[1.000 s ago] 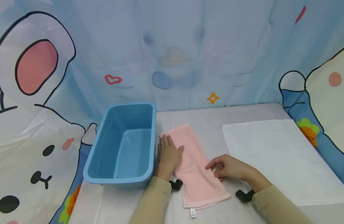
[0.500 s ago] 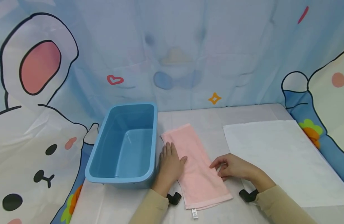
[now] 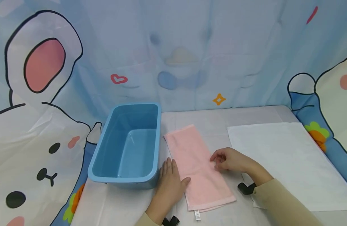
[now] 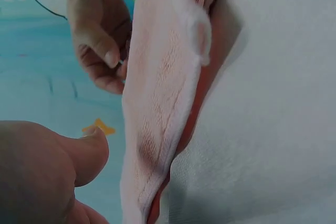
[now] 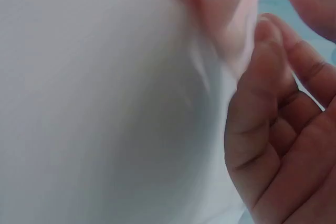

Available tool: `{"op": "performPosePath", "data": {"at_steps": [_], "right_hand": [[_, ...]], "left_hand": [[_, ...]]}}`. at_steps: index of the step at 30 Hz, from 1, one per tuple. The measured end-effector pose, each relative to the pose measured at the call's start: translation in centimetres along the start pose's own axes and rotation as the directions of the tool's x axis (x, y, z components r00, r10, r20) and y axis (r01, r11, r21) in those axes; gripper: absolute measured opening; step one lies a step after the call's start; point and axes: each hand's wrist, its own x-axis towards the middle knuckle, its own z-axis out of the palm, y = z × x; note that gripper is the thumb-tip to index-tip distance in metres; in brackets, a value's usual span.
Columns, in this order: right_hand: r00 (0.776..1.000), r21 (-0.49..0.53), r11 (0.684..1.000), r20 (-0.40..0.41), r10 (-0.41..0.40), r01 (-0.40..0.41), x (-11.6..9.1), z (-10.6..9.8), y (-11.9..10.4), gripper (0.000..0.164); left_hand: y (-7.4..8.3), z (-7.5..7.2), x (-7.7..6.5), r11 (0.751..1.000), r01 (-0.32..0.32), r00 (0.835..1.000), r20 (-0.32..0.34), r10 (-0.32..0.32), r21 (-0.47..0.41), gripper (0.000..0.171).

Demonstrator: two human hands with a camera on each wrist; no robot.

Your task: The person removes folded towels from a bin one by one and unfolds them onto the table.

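A folded pink towel lies slantwise on the table, a small white tag at its near end. My left hand is flat along its left edge with straight fingers, the thumb reaching over the cloth. At the opposite long edge is my right hand, fingers loosely bent. In the right wrist view, the right thumb stands apart from the other fingers, whose tips are close to the towel's edge; no grip shows. The left wrist view shows the towel's layered side beside the left thumb.
To the left of the towel stands a light blue plastic basin, nothing visible inside. A white sheet lies flat on the right of the table. A cartoon-printed cloth backdrop rises behind and at both sides.
My left hand has slid toward me along the towel's left edge, from its far corner to about the middle. The right hand has risen slightly away from me along the right edge.
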Motion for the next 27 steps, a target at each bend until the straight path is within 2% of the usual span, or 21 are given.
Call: {"op": "performPosePath", "data": {"at_steps": [6, 9, 12, 18, 23, 27], "right_hand": [[0.992, -0.047, 0.991, 0.014, -0.124, 0.124, 2.9, 1.2, -2.8, 0.020], [0.982, -0.052, 0.981, 0.049, -0.184, 0.186, 4.7, 2.2, -3.9, 0.020], [0.975, -0.066, 0.975, 0.077, -0.207, 0.213, 6.4, 3.2, -5.1, 0.022], [0.968, -0.110, 0.966, 0.119, -0.221, 0.234, 9.3, 5.1, -7.3, 0.025], [0.964, -0.189, 0.950, 0.150, -0.222, 0.248, 11.3, 6.4, -7.6, 0.029], [0.968, -0.231, 0.947, 0.166, -0.189, 0.224, 12.1, 7.1, -7.7, 0.026]], "left_hand": [[0.0, 0.1, -2.7, 0.997, -0.002, 0.999, 0.034, 0.000, 0.071, 0.101], [0.0, 0.1, -4.0, 0.997, 0.010, 0.998, 0.058, -0.014, 0.071, 0.101], [-0.1, 0.1, -4.8, 0.998, 0.016, 0.997, 0.079, -0.020, 0.055, 0.100], [-0.4, 0.4, -5.5, 0.997, 0.009, 0.994, 0.104, -0.016, 0.070, 0.100], [-0.6, 0.8, -5.7, 0.996, -0.012, 0.993, 0.121, 0.001, 0.084, 0.099], [-0.7, 1.0, -5.8, 0.994, -0.025, 0.993, 0.121, 0.012, 0.106, 0.099]]}}
